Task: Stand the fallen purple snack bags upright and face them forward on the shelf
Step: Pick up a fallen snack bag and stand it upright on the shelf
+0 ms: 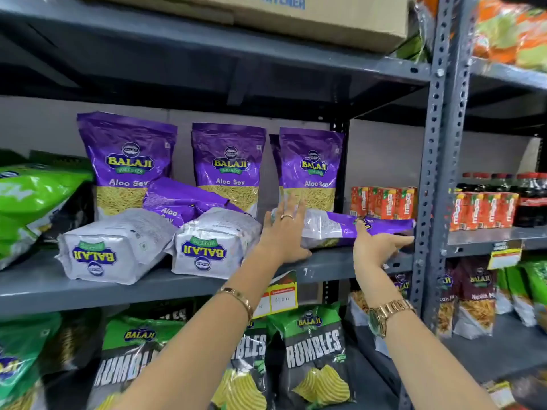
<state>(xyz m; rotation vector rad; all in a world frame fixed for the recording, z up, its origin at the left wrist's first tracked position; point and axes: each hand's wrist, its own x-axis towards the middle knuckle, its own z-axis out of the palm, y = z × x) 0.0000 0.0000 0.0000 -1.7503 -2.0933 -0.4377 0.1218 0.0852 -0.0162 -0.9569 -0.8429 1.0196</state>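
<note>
Three purple Aloo Sev bags stand upright at the back of the grey shelf (148, 287): left (127, 161), middle (229, 164), right (310, 167). Two bags lie on their backs with silver bottoms facing me, one at the left (115, 247), one in the middle (211, 244). Another purple bag (180, 202) lies tilted behind them. At the right, a purple bag (334, 227) lies flat on its side. My left hand (284, 229) grips its left end. My right hand (376, 247) holds its right part from below, thumb on top.
Green snack bags (32, 199) crowd the shelf's left end. Orange juice cartons (381, 202) stand behind the flat bag, right of the upright bags. A perforated steel post (441, 161) bounds the bay on the right. Rumbles bags (313, 353) fill the shelf below; a cardboard box (296, 16) sits above.
</note>
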